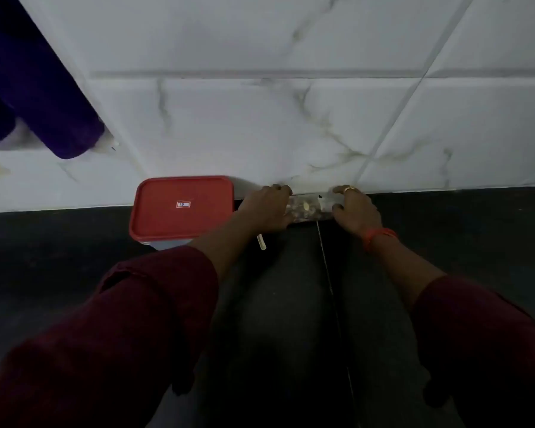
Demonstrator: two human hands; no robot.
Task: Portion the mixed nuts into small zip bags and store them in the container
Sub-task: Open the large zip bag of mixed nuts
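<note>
A clear zip bag of mixed nuts (pixel 310 209) lies on the dark counter against the white marble-tiled wall. My left hand (pixel 267 211) grips its left end and my right hand (pixel 354 211) grips its right end; the bag stretches between them. A gold ring and a red wrist thread are on the right hand. A container with a red lid (pixel 181 208) stands shut just left of my left hand, with a small sticker on top. A short pale stick (pixel 261 242) pokes out below my left wrist.
The dark counter (pixel 74 242) runs left and right, with a thin seam (pixel 328 267) down its middle. White marble tiles (pixel 260 125) rise behind. A dark blue cloth-like shape (pixel 37 97) hangs at the upper left.
</note>
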